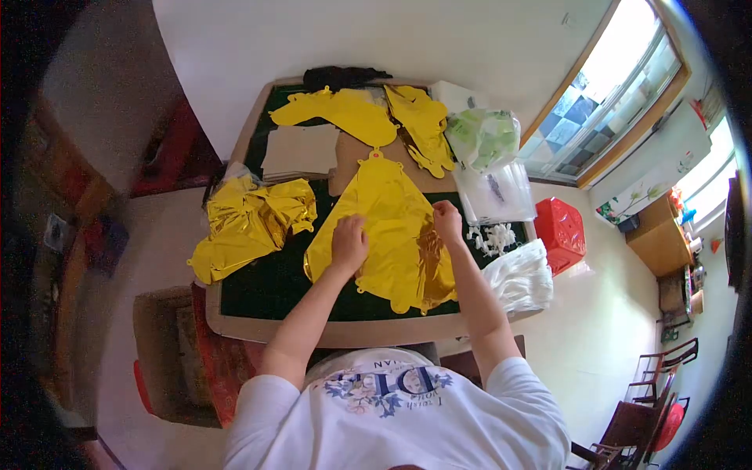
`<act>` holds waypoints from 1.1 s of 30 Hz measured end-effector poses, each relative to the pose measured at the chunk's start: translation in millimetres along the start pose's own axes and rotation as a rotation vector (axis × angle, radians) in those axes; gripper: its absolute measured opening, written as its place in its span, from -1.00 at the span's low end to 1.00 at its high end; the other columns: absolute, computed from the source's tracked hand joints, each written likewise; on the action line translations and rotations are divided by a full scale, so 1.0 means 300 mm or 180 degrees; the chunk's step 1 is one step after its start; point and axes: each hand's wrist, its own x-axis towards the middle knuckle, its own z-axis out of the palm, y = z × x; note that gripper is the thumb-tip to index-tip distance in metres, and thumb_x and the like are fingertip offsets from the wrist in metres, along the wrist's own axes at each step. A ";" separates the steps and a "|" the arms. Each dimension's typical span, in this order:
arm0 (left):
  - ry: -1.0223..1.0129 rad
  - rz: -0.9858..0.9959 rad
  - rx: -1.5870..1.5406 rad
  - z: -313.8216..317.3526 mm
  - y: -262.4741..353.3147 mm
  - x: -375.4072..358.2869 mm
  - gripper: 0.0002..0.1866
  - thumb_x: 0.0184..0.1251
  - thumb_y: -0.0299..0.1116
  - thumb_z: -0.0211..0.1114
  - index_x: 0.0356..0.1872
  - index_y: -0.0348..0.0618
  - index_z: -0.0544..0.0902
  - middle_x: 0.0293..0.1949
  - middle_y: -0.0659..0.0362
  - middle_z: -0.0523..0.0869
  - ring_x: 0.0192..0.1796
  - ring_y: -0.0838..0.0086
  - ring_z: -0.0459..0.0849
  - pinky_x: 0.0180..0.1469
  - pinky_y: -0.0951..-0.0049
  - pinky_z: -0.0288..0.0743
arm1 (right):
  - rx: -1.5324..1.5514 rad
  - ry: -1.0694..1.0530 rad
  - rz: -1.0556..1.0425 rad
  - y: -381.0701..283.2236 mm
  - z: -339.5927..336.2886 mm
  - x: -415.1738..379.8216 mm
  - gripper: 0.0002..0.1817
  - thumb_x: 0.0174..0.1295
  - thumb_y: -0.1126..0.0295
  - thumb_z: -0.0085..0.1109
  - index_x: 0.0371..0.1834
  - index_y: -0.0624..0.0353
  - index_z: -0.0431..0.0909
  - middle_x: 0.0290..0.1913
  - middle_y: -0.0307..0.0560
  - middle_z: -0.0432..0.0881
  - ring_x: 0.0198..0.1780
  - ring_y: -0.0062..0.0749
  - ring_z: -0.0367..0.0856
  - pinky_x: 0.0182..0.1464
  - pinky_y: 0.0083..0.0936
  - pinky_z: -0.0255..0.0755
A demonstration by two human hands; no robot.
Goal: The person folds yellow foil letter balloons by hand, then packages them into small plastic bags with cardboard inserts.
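Note:
A flat, uninflated gold foil balloon [392, 204] lies spread out before me, wide at the near end and narrow at the far end, with small tabs along its edge. My left hand [350, 241] rests over its left half, fingers curled in on the foil. At its right side my right hand [447, 223] is closed in a pinch on the foil. The near right part of the balloon is creased and shiny. Exactly how much foil is between the fingers is hidden.
Crumpled gold foil [254, 223] lies at the left, with more foil balloons [337, 112] at the back. Grey-brown cardboard sheets [300, 150] sit behind. Clear plastic bags [495, 192], small white pieces [492, 239] and a white bundle [521, 276] line the right; a red stool [559, 235] stands beyond.

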 end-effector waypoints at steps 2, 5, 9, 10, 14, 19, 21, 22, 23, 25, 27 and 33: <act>-0.0196 0.0130 0.0251 0.028 0.014 -0.055 -0.67 0.16 -0.47 0.21 0.00 -0.17 0.57 0.09 -0.01 0.54 0.22 0.10 0.42 0.25 0.12 0.30 | -0.0071 0.0035 0.0102 0.057 -0.005 -0.009 -0.84 0.14 0.33 0.17 -0.28 0.13 0.62 -0.35 0.00 0.69 -0.26 -0.15 0.69 -0.20 -0.31 0.54; -0.0364 0.0382 0.0554 0.069 0.028 -0.114 -0.65 0.27 -0.39 0.19 0.08 -0.18 0.55 0.22 -0.01 0.45 0.34 0.07 0.32 0.37 0.00 0.13 | -0.0577 -0.0049 0.0411 0.091 -0.009 -0.019 -0.77 0.16 0.22 0.18 -0.28 0.15 0.59 -0.29 0.04 0.69 -0.18 -0.02 0.66 -0.13 -0.20 0.52; -0.0512 0.0381 0.0639 0.077 0.038 -0.133 -0.64 0.28 -0.37 0.19 0.11 -0.14 0.54 0.25 -0.01 0.43 0.35 0.08 0.30 0.37 -0.02 0.12 | -0.1064 -0.0291 0.0538 0.020 -0.027 -0.044 -0.64 0.13 0.11 0.24 -0.20 0.18 0.55 -0.16 0.07 0.66 -0.06 0.00 0.61 -0.04 -0.18 0.48; -0.0580 0.0305 0.0573 0.080 0.033 -0.138 -0.64 0.29 -0.36 0.18 0.11 -0.13 0.54 0.25 -0.01 0.43 0.36 0.09 0.29 0.38 -0.02 0.11 | -0.1065 -0.0286 0.0529 0.008 -0.026 -0.045 -0.64 0.13 0.11 0.24 -0.20 0.18 0.55 -0.16 0.07 0.66 -0.06 0.00 0.61 -0.04 -0.18 0.48; -0.0606 0.0232 0.0517 0.087 0.026 -0.146 -0.64 0.32 -0.32 0.15 0.13 -0.11 0.54 0.25 0.00 0.43 0.38 0.10 0.27 0.38 -0.03 0.10 | -0.1422 -0.0484 0.0621 0.003 -0.003 -0.029 -0.56 0.07 0.00 0.27 -0.25 0.17 0.55 -0.18 0.05 0.66 -0.07 -0.03 0.62 -0.05 -0.18 0.49; -0.0674 0.0195 0.0594 0.074 0.039 -0.149 -0.64 0.35 -0.29 0.11 0.13 -0.09 0.54 0.27 0.02 0.42 0.39 0.15 0.27 0.41 0.00 0.05 | -0.0606 -0.0601 0.0426 0.020 0.022 -0.011 -0.71 0.14 0.16 0.21 -0.27 0.17 0.60 -0.21 0.04 0.66 -0.11 -0.03 0.62 -0.10 -0.26 0.49; -0.0687 0.0191 0.0656 0.071 0.038 -0.148 -0.64 0.34 -0.28 0.11 0.14 -0.06 0.54 0.28 0.04 0.42 0.39 0.20 0.27 0.43 0.03 0.02 | 0.1202 -0.0771 0.0794 -0.004 0.013 -0.008 -0.72 0.18 0.22 0.17 -0.21 0.22 0.59 -0.25 0.06 0.65 -0.15 -0.03 0.61 -0.10 -0.27 0.48; -0.0742 0.0176 0.0690 0.075 0.034 -0.148 -0.64 0.34 -0.27 0.11 0.14 -0.06 0.54 0.29 0.05 0.41 0.40 0.20 0.26 0.43 0.03 0.02 | 0.3020 -0.0907 0.1155 -0.028 -0.001 -0.015 -0.72 0.22 0.28 0.12 -0.16 0.28 0.58 -0.29 0.07 0.64 -0.18 -0.02 0.60 -0.09 -0.28 0.46; -0.0794 0.0157 0.0722 0.081 0.032 -0.148 -0.63 0.34 -0.27 0.10 0.14 -0.06 0.53 0.30 0.06 0.40 0.40 0.21 0.25 0.43 0.03 0.02 | 0.2478 -0.0661 0.0798 -0.050 -0.015 -0.030 -0.78 0.19 0.45 0.04 -0.15 0.30 0.57 -0.22 0.12 0.62 -0.16 0.02 0.54 -0.03 -0.26 0.42; -0.0776 0.0132 0.0682 0.087 0.030 -0.154 -0.64 0.34 -0.27 0.10 0.14 -0.06 0.54 0.30 0.06 0.40 0.40 0.21 0.25 0.43 0.02 0.02 | 0.1012 -0.0197 0.0010 0.035 0.034 -0.067 -0.78 0.16 0.50 0.02 -0.16 0.30 0.57 -0.15 0.13 0.60 -0.09 0.04 0.52 0.01 -0.24 0.41; -0.0737 0.0117 0.0651 0.084 0.029 -0.146 -0.64 0.35 -0.27 0.09 0.14 -0.06 0.54 0.30 0.06 0.40 0.40 0.21 0.25 0.43 0.02 0.02 | -0.0211 0.0235 -0.0926 0.059 0.070 -0.113 -0.76 0.07 0.56 0.02 -0.20 0.31 0.59 0.05 0.20 0.52 0.12 0.11 0.41 0.19 -0.14 0.30; -0.0750 0.0116 0.0632 0.078 0.035 -0.150 -0.64 0.35 -0.28 0.09 0.15 -0.06 0.54 0.29 0.05 0.40 0.40 0.20 0.25 0.43 0.02 0.03 | -0.0812 -0.0163 -0.1417 0.064 0.139 -0.183 -0.82 0.00 0.49 0.12 -0.33 0.32 0.60 -0.03 0.17 0.52 0.15 0.12 0.38 0.28 -0.12 0.20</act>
